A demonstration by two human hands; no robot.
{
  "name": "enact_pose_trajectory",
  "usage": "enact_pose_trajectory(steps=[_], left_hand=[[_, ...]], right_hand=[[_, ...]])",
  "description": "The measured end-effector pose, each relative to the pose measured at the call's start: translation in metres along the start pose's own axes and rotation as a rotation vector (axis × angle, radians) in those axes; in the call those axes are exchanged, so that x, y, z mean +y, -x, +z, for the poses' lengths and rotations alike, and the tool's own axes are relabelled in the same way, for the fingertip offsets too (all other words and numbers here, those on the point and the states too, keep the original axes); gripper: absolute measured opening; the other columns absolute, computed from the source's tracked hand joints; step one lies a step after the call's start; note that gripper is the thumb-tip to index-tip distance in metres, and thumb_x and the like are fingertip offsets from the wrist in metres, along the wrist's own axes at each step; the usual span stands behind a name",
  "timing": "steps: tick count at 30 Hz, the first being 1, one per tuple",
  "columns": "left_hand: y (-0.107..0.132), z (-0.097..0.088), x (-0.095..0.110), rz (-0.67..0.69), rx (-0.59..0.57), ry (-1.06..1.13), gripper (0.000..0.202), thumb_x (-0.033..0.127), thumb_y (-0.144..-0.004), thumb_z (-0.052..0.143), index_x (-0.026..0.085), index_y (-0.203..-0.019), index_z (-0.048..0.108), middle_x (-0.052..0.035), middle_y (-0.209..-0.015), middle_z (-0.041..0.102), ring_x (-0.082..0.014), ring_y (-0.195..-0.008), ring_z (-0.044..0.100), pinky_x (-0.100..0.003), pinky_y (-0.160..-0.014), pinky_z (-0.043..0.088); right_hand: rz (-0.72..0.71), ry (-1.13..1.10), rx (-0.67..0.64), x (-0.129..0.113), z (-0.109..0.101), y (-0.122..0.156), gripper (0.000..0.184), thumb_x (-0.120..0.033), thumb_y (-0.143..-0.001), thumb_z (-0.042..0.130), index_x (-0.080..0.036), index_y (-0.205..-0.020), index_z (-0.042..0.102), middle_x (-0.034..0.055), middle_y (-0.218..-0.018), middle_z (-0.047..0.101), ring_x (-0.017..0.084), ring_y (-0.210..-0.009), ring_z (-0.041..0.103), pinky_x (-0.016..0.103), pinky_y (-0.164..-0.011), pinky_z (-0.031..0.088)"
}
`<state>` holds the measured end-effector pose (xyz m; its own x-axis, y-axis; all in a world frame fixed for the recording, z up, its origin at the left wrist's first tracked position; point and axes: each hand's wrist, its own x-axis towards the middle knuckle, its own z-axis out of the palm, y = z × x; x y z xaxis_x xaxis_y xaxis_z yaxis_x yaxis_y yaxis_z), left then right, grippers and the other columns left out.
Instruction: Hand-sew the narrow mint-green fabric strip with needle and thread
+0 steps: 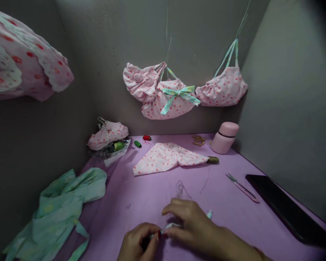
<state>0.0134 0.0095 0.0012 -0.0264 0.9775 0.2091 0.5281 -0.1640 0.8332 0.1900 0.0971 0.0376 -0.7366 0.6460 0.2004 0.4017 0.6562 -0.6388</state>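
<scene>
Left hand: low at front, fingers curled, pinching one end of strip.
Right hand: comes in from right, knuckles up, fingers bent, pinching same strip.
Strip: narrow pale-green fabric strip, bunched between both hands, just above purple worktop.
Nearby: loose thread loop just beyond right hand.

We are in a small sewing corner: a purple tabletop with thread spools, thread snips, and pink cloth bags hanging on the grey wall.
</scene>
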Motion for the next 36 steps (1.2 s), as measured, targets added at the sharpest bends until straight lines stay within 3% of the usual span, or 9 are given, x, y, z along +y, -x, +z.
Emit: enact_pose_trajectory(steps=[2, 6, 9, 13, 17, 23, 29, 36], left_hand=[[0.000, 0.000, 0.000, -0.014, -0.005, -0.009, 0.020, 0.023, -0.080, 0.053, 0.018, -0.072, 0.071, -0.0016, -0.062, 0.071, -0.0130, -0.054, 0.063, -0.016, -0.053, 0.046], [0.000, 0.000, -0.002, -0.044, -0.002, -0.013, 0.020, 0.025, -0.080, 0.054, 0.017, -0.070, 0.070, -0.0019, -0.060, 0.069, -0.0131, -0.053, 0.061, -0.016, -0.051, 0.044], [-0.001, -0.001, -0.002, -0.091, -0.016, 0.022, 0.021, 0.026, -0.080, 0.054, 0.016, -0.069, 0.070, -0.0019, -0.059, 0.068, -0.0128, -0.051, 0.059, -0.016, -0.049, 0.044], [-0.002, -0.005, -0.001, -0.143, -0.066, 0.053, 0.024, 0.029, -0.082, 0.053, 0.016, -0.071, 0.070, -0.0025, -0.060, 0.068, -0.0128, -0.052, 0.057, -0.017, -0.049, 0.044], [-0.002, -0.007, 0.000, -0.141, -0.064, 0.042, 0.023, 0.028, -0.083, 0.053, 0.016, -0.071, 0.069, -0.0034, -0.063, 0.068, -0.0136, -0.055, 0.058, -0.017, -0.050, 0.045], [-0.002, -0.008, -0.001, -0.157, -0.091, 0.048, 0.023, 0.029, -0.084, 0.053, 0.014, -0.077, 0.070, -0.0036, -0.063, 0.067, -0.0140, -0.055, 0.058, -0.018, -0.051, 0.046], [0.000, -0.001, -0.006, -0.166, -0.007, 0.086, 0.026, 0.034, -0.082, 0.054, 0.015, -0.072, 0.069, -0.0022, -0.059, 0.065, -0.0129, -0.052, 0.055, -0.017, -0.048, 0.043], [0.001, 0.001, -0.011, -0.177, 0.004, 0.098, 0.030, 0.039, -0.081, 0.054, 0.015, -0.073, 0.070, -0.0022, -0.059, 0.066, -0.0124, -0.051, 0.054, -0.016, -0.045, 0.041]], right_hand=[[-0.062, 0.082, -0.080, -0.008, 0.008, 0.005, 0.010, -0.026, -0.084, 0.058, -0.019, -0.084, 0.066, 0.0021, -0.076, 0.063, 0.014, -0.068, 0.056, 0.022, -0.061, 0.037], [-0.085, 0.103, -0.083, -0.003, 0.014, 0.008, 0.020, -0.022, -0.089, 0.051, -0.017, -0.077, 0.066, 0.0021, -0.069, 0.062, 0.013, -0.064, 0.055, 0.022, -0.059, 0.037], [-0.054, 0.043, -0.070, 0.000, 0.014, 0.007, 0.018, -0.019, -0.089, 0.051, -0.017, -0.079, 0.066, 0.0024, -0.072, 0.063, 0.013, -0.066, 0.057, 0.021, -0.062, 0.038], [0.056, -0.010, -0.055, -0.009, 0.011, 0.007, 0.014, -0.017, -0.087, 0.048, -0.015, -0.097, 0.059, 0.0051, -0.083, 0.064, 0.015, -0.073, 0.058, 0.023, -0.066, 0.042], [0.021, -0.016, -0.059, -0.016, 0.008, 0.008, 0.021, -0.014, -0.090, 0.036, -0.016, -0.084, 0.057, 0.0046, -0.077, 0.061, 0.014, -0.068, 0.056, 0.023, -0.063, 0.042], [0.039, -0.010, -0.108, -0.012, 0.014, 0.010, 0.022, -0.014, -0.088, 0.043, -0.018, -0.078, 0.062, 0.0011, -0.069, 0.064, 0.013, -0.062, 0.058, 0.020, -0.058, 0.040], [0.000, 0.027, -0.105, -0.011, 0.014, 0.010, 0.025, -0.014, -0.087, 0.046, -0.017, -0.067, 0.061, -0.0006, -0.061, 0.062, 0.011, -0.055, 0.055, 0.019, -0.054, 0.036], [0.009, 0.030, -0.121, -0.010, 0.016, 0.010, 0.025, -0.014, -0.086, 0.045, -0.018, -0.068, 0.063, -0.0005, -0.062, 0.064, 0.012, -0.056, 0.057, 0.020, -0.053, 0.037]])
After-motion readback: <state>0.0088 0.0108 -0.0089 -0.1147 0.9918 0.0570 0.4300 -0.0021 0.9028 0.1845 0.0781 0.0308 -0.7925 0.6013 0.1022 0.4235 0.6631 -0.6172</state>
